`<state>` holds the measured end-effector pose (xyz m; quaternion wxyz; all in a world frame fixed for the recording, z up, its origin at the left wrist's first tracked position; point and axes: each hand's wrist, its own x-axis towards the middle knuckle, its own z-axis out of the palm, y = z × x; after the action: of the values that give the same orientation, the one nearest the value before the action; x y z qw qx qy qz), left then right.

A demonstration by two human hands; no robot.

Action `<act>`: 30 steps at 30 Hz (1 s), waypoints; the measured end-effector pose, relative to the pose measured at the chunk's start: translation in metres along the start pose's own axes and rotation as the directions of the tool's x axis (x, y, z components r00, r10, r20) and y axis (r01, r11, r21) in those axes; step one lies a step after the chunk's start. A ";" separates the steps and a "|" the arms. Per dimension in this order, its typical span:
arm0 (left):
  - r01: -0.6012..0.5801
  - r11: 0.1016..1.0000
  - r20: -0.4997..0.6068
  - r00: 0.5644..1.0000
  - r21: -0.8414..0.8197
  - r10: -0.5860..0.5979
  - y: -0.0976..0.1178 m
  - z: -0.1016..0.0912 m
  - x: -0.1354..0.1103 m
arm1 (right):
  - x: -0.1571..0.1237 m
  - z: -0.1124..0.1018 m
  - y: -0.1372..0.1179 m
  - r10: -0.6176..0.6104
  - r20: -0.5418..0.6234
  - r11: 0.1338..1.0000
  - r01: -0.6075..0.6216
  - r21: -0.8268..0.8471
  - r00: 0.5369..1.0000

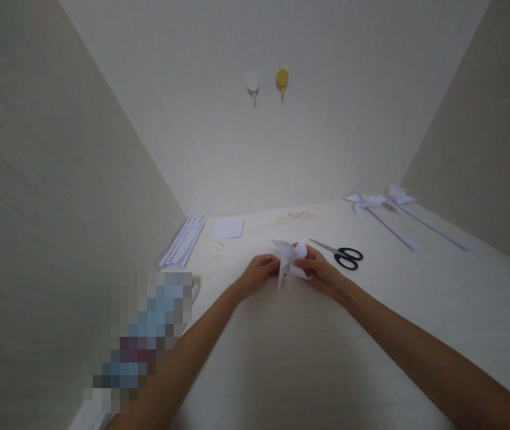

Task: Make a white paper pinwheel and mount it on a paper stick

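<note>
A white paper pinwheel (287, 253) with pointed blades is held between my two hands above the pale table. My left hand (260, 273) is closed at its left side, the fingertips partly hidden behind a blade. On the other side my right hand (320, 270) pinches it near the centre, thumb in front and fingers behind. Just right of that hand lies a pair of scissors (339, 253) with black handles, its blades pointing left.
Two finished-looking pinwheels on paper sticks (392, 227) lie at the right. White paper sticks (182, 242) and a paper square (228, 228) lie at the left. Small bits (297, 215) are scattered near the wall. A blurred-out object (147, 328) sits beside my left forearm. Two hooks (282, 79) hang on the wall.
</note>
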<state>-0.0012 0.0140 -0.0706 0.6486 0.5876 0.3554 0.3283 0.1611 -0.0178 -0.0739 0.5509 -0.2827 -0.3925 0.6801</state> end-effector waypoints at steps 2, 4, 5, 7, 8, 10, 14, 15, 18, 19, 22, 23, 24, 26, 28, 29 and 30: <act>-0.003 0.979 -0.010 1.000 0.204 0.005 0.010 -0.015 0.001 | 0.000 0.000 0.000 0.010 0.005 1.000 -0.010 -0.007 1.000; -0.014 0.940 -0.017 1.000 0.341 0.021 0.025 -0.037 0.002 | 0.000 0.000 0.000 0.021 0.007 1.000 -0.020 -0.016 1.000; -0.032 0.913 -0.040 0.998 0.406 0.053 0.033 -0.051 0.003 | 0.000 0.000 0.000 0.022 0.006 1.000 -0.022 -0.018 1.000; 0.008 0.776 -0.127 0.987 0.631 0.093 0.049 -0.081 0.004 | 0.001 -0.001 0.001 0.020 0.003 1.000 -0.019 -0.016 1.000; 0.079 0.620 -0.199 0.972 0.780 0.126 0.057 -0.097 0.003 | 0.001 -0.001 0.001 0.019 0.005 1.000 -0.019 -0.013 1.000; 0.282 0.309 -0.341 0.927 0.908 0.156 0.070 -0.126 0.001 | 0.002 -0.002 0.002 0.020 0.010 1.000 -0.020 -0.005 1.000; 0.466 0.086 -0.474 0.862 0.881 0.178 0.079 -0.166 -0.011 | 0.003 -0.003 0.004 0.027 0.011 1.000 -0.027 -0.003 1.000; 0.498 0.039 -0.497 0.850 0.866 0.173 0.079 -0.170 -0.014 | 0.004 -0.003 0.004 0.027 0.008 1.000 -0.027 -0.008 1.000; 0.553 -0.082 -0.538 0.829 0.829 0.149 0.073 -0.174 -0.019 | 0.004 -0.002 0.003 0.029 -0.001 0.999 -0.029 -0.027 1.000; 0.559 -0.116 -0.544 0.828 0.821 0.138 0.071 -0.174 -0.019 | 0.004 -0.002 0.003 0.029 -0.003 0.999 -0.029 -0.032 1.000; 0.562 -0.196 -0.551 0.827 0.804 0.113 0.065 -0.171 -0.018 | 0.004 0.000 0.003 0.034 -0.007 0.999 -0.034 -0.031 0.999; 0.562 -0.214 -0.553 0.826 0.799 0.108 0.064 -0.170 -0.017 | 0.004 0.000 0.002 0.037 -0.008 0.999 -0.037 -0.026 0.999; 0.562 -0.230 -0.554 0.826 0.794 0.105 0.063 -0.169 -0.016 | 0.004 0.000 0.002 0.040 -0.007 0.999 -0.040 -0.021 0.999; 0.565 -0.250 -0.559 0.823 0.786 0.103 0.063 -0.168 -0.015 | 0.004 0.001 0.001 0.041 0.000 0.999 -0.041 -0.013 0.999; 0.574 -0.258 -0.568 0.816 0.777 0.104 0.062 -0.166 -0.014 | 0.004 0.001 0.001 0.039 0.007 0.999 -0.039 -0.008 0.999; 0.581 -0.258 -0.574 0.811 0.772 0.107 0.062 -0.166 -0.014 | 0.004 0.001 0.000 0.038 0.009 0.999 -0.038 -0.007 0.999; 0.588 -0.257 -0.581 0.806 0.767 0.111 0.063 -0.165 -0.013 | 0.004 0.001 0.000 0.039 0.009 0.999 -0.039 -0.008 0.999</act>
<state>-0.1484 0.0957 -0.0168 -0.0946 0.6775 0.7240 -0.0884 0.1595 -0.0141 -0.0737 0.5344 -0.2893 -0.3920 0.6906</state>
